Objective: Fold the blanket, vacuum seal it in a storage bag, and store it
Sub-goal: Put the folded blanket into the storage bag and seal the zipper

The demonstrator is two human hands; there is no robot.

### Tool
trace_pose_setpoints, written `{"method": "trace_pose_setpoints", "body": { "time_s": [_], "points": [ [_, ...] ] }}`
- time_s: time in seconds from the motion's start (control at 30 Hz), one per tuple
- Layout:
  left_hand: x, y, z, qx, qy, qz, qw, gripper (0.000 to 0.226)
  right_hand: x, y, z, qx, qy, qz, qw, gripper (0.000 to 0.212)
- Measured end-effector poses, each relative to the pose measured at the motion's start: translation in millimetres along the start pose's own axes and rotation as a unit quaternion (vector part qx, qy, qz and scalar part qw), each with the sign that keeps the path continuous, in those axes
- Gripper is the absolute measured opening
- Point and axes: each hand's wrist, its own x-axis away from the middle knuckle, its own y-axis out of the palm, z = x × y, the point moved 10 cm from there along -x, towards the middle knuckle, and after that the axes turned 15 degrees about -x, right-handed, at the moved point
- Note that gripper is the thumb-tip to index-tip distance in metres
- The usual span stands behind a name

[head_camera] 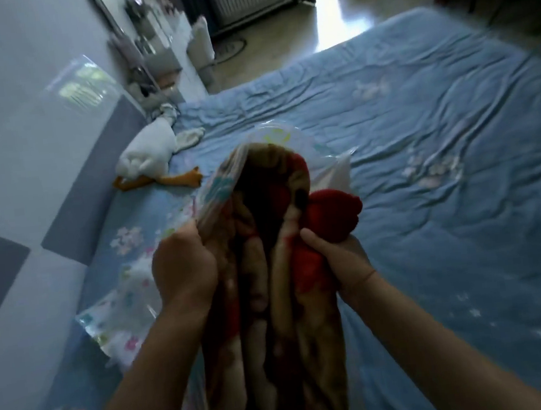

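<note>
Showing the bagging step, with folding done and sealing not yet begun: the folded blanket [271, 288], a long brown-and-red bundle, is held above the near part of the bed [441, 160], and its far end is already enclosed by the clear printed storage bag [223, 179]. The left hand [182, 267] is closed around the bundle's left side, where the bag's film lies, apparently to stop the mouth from slipping off. Whether film alone or film and fabric together are pinched cannot be told. The right hand [341, 260] is clenched on a red fold at the right, judged to be a loose corner gathered for tucking inside. The bundle is squeezed narrow between both hands, presumably to pass the opening. The bag's slack remainder trails onto the bed at near left. A plush goose [150, 154] lies at far left, well apart.
</note>
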Motion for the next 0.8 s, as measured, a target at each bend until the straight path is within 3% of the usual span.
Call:
{"method": "trace_pose_setpoints", "body": {
  "time_s": [0.17, 0.3, 0.47, 0.53, 0.6, 0.67, 0.73, 0.8],
  "points": [
    [-46.1, -50.5, 26.5, 0.121, -0.024, -0.027, 0.992, 0.033, 7.1, 55.8, -128.9, 0.060, -0.105, -0.053, 0.991, 0.008],
    [-56.4, -16.5, 46.5, 0.178, -0.069, -0.105, 0.976, 0.037, -12.2, 68.1, -182.0, 0.193, -0.174, -0.034, 0.965, 0.022],
    [-8.8, 67.3, 92.3, 0.249, -0.104, -0.217, 0.938, 0.043, -40.7, 7.8, -182.0, 0.230, -0.149, 0.004, 0.962, 0.032],
    [-0.2, 74.4, 108.5, 0.241, -0.106, -0.215, 0.940, 0.041, -39.6, -0.2, -195.7, 0.224, -0.122, -0.066, 0.965, 0.035],
    [-3.8, 71.9, 113.0, 0.199, -0.112, -0.202, 0.952, 0.040, -27.0, -2.5, -201.6, 0.250, -0.089, -0.181, 0.947, 0.044],
    [-11.5, 67.8, 107.0, 0.169, -0.125, -0.192, 0.959, 0.039, -9.3, -19.9, -187.1, 0.262, -0.025, -0.246, 0.933, 0.071],
    [-15.1, 66.6, 100.6, 0.152, -0.123, -0.193, 0.962, 0.039, 3.8, -46.2, -171.6, 0.284, -0.005, -0.232, 0.930, 0.107],
    [-15.1, 67.3, 93.4, 0.147, -0.121, -0.194, 0.962, 0.036, 11.9, -62.4, -162.5, 0.295, -0.021, -0.197, 0.935, 0.114]
  ]
}}
